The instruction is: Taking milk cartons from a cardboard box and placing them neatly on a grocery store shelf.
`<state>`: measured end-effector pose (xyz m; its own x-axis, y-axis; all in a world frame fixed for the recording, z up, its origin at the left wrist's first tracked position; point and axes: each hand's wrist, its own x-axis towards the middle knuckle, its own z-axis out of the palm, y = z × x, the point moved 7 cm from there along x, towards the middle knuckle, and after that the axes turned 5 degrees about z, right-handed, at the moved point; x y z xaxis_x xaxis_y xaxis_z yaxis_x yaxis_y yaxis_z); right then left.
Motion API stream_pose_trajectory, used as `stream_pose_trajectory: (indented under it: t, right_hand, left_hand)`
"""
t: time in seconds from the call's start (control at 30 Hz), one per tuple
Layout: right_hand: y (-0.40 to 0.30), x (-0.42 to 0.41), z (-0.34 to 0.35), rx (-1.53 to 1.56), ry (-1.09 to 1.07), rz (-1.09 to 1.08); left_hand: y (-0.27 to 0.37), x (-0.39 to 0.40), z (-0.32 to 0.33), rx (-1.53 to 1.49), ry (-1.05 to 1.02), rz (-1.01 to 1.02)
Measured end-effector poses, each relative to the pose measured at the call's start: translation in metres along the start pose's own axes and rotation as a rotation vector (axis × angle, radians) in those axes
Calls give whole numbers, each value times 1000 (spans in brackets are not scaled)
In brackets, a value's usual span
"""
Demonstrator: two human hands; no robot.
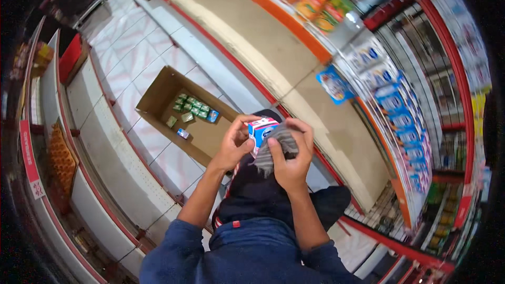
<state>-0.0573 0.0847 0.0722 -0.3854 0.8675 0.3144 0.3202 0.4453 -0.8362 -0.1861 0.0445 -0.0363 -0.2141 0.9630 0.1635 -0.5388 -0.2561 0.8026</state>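
Observation:
Over my lap, my left hand [235, 142] grips a small blue, white and pink carton [258, 132] by its left side. A grey striped cloth [272, 152] is bunched in my right hand [294, 154] and pressed against the carton's right side, hiding part of it. On the floor ahead and to the left stands an open cardboard box [189, 142]. Inside it lie several small green-and-white packs [193, 106], a blue pack [212, 116] and a small blue-and-white pack [182, 133].
To my right is a beige shelf [292, 63] with a red edge. Beyond it, a rack carries many blue packs [398, 114] and orange pouches [311, 0]; one blue pouch [335, 83] overhangs its edge. White shelving [114, 146] runs along my left, beside the tiled floor [138, 55].

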Motion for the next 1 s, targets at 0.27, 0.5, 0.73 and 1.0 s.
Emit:
stream_pose_trajectory:
  t: [0.27,0.5,0.73,1.0]
  right_hand:
    - [-10,-37,-91,-54,207,105]
    - [9,-61,-132,293,138,380]
    - [14,-70,-166,8,494,23]
    - [6,-87,-168,-75,361,-141]
  left_hand:
    - [1,7,91,103,-96,70]
    - [-33,2,119,101,-188,-147]
    - [-38,-4,159,42,-300,-123]
    - [-37,1,174,29,-207,-70]
